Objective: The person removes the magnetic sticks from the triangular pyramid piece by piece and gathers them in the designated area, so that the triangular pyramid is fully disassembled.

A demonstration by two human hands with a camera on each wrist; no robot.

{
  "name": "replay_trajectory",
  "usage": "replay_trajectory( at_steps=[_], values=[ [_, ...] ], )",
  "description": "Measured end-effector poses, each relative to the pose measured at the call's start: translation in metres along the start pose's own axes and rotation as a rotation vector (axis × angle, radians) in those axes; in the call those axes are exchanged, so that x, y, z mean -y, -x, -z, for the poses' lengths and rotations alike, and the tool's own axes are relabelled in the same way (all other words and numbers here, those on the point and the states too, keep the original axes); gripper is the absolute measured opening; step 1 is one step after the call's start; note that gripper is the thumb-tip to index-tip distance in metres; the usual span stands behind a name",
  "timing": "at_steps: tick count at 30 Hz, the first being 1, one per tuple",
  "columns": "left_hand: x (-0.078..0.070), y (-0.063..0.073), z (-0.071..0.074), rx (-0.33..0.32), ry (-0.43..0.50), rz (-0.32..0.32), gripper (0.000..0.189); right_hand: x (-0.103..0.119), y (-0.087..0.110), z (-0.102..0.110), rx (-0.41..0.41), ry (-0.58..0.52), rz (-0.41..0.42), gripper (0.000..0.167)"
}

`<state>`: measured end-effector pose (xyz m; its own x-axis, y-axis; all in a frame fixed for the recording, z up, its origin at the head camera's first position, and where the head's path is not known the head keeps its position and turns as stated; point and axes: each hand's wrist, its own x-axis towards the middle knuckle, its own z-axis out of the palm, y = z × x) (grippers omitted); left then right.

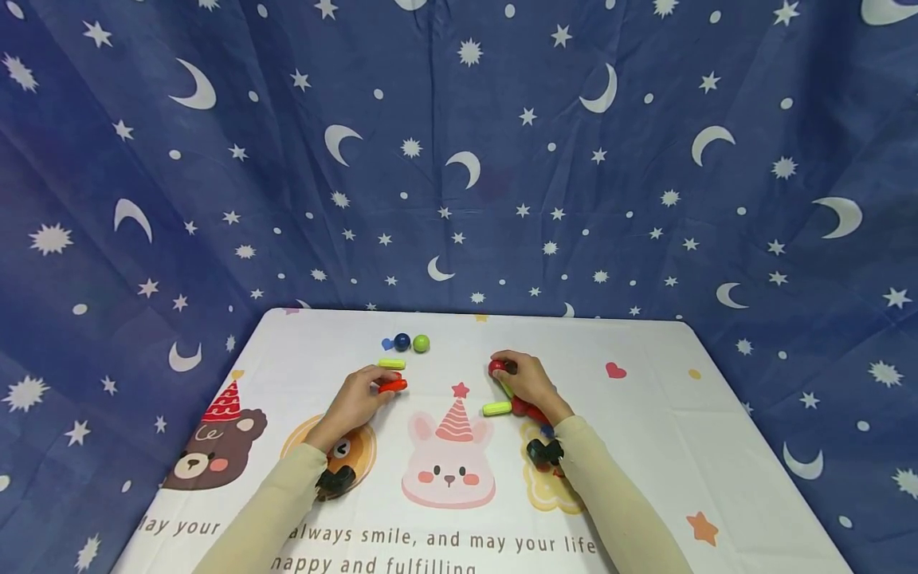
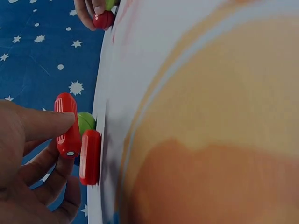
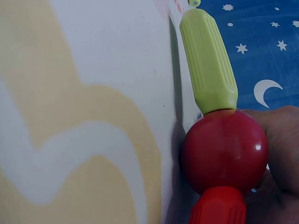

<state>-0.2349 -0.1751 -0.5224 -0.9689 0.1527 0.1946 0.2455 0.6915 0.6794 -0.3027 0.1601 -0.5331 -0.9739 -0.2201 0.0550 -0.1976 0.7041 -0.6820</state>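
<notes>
My left hand (image 1: 356, 396) pinches a short red rod (image 2: 67, 126) between thumb and fingers, with a second red rod (image 2: 90, 156) close beside it. To the right, my right hand (image 1: 528, 380) grips a red ball (image 1: 496, 367) with its fingertips. Below this hand, a yellow-green rod (image 1: 496, 409) joins another red ball (image 1: 519, 406), which also meets a red rod (image 1: 538, 414). The right wrist view shows that ball (image 3: 224, 151) large, between a yellow-green rod (image 3: 208, 60) and a red one (image 3: 218, 207). A blue ball (image 1: 547, 431) lies near the right wrist, partly hidden.
Beyond the left hand lie a loose yellow-green rod (image 1: 391, 363), a dark blue ball (image 1: 402, 342) and a green ball (image 1: 421, 344). The white printed tablecloth (image 1: 617, 430) covers the table, and a blue star-and-moon curtain (image 1: 459, 199) hangs behind its far edge.
</notes>
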Motion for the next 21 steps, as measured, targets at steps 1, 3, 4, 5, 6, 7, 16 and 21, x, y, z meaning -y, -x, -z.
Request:
replay_trajectory(
  at_steps=[1, 3, 4, 5, 6, 7, 16, 21],
  values=[
    [0.002, 0.0, 0.001, 0.0, -0.01, 0.001, 0.027, 0.0, 0.0, 0.0, 0.0, 0.0, 0.001, 0.033],
    [0.005, 0.0, 0.002, 0.002, -0.025, -0.004, 0.027, 0.0, 0.0, 0.0, -0.003, 0.001, 0.004, 0.033],
    [0.006, 0.0, 0.002, 0.004, -0.028, 0.0, 0.027, 0.0, 0.0, 0.0, -0.004, 0.001, 0.005, 0.033],
    [0.007, -0.001, 0.003, 0.006, -0.031, 0.003, 0.027, 0.0, 0.0, 0.0, -0.005, 0.003, 0.006, 0.033],
    [0.009, -0.001, 0.003, 0.009, -0.035, 0.006, 0.027, 0.0, 0.0, 0.0, -0.005, 0.004, 0.005, 0.033],
    [0.01, -0.002, 0.004, 0.015, -0.037, 0.016, 0.027, 0.0, 0.0, 0.0, -0.004, 0.003, 0.005, 0.033],
    [0.02, -0.009, 0.006, 0.048, -0.093, -0.003, 0.024, -0.001, 0.0, 0.0, 0.007, -0.008, -0.006, 0.033],
    [0.022, -0.013, 0.007, 0.051, -0.125, 0.006, 0.022, -0.001, 0.0, 0.001, 0.007, -0.015, 0.012, 0.033]
  ],
)
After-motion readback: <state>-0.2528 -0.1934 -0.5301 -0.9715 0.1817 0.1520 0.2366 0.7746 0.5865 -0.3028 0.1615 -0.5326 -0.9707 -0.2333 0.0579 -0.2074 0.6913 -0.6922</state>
